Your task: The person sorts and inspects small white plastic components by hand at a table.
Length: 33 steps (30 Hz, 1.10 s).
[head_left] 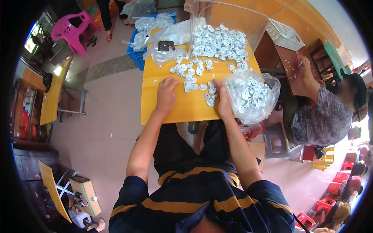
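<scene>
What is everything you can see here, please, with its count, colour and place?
table: one, yellow, centre
bag: one, clear, table's right front
parts: many, white, on table, in bag
bin: one, clear, table's back
case: one, black, table's back left
blue crate: one, blue, upper left of table
chair: one, pink, upper left
side table: one, yellow, left
drawers: one set, dark, lower left
basket: one, white, upper right
co-worker: one, mottled grey top, right
grey stool: one, grey, right
red stools: several, red, lower right
left hand: one, bare, table's left
right hand: one, bare, beside bag
</scene>
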Available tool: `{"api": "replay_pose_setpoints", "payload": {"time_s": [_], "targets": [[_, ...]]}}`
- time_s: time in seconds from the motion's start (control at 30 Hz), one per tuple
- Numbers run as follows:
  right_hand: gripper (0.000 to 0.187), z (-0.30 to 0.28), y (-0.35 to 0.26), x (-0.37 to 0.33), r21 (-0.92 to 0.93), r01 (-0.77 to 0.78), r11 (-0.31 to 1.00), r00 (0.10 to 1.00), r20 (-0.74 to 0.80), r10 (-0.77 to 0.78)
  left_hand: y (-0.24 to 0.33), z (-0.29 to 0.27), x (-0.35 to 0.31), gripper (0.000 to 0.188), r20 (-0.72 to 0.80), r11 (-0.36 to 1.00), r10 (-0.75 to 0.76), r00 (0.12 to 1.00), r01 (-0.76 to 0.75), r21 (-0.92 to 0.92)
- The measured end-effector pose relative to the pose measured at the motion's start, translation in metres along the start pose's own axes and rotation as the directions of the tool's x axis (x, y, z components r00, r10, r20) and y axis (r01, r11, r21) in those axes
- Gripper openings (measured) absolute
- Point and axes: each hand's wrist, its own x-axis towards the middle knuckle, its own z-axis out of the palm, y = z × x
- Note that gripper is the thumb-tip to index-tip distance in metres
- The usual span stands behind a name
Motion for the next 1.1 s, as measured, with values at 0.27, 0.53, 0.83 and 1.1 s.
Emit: {"api": "replay_pose_setpoints", "payload": {"time_s": [0.27, 0.53, 0.83, 1.1], "targets": [[0.077, 0.002, -0.004, 0.001, -0.036, 0.032, 0.999, 0.999, 0.01, -0.032, 0.062, 0.025, 0.012, 0.038, 0.143, 0.972, 0.113, 0.983, -0.139, 0.187], [0.079, 0.0, 0.006, 0.002, 0.007, 0.032, 0.999, 0.999, -0.009, -0.032, 0.078, 0.038, 0.002, 0.038, 0.286, 0.967, 0.091, 0.954, -0.153, 0.202], [0.071, 0.002, 0.017, 0.004, 0.032, 0.044, 0.998, 0.999, -0.027, -0.043, 0.017, 0.011, 0.014, 0.043, 0.096, 0.994, 0.009, 0.995, -0.019, 0.104], [0.07, -0.002, 0.017, 0.003, -0.034, 0.08, 0.996, 0.996, -0.023, -0.081, -0.011, 0.014, 0.0, 0.043, 0.012, 0.996, -0.082, 0.997, 0.082, 0.016]]}}
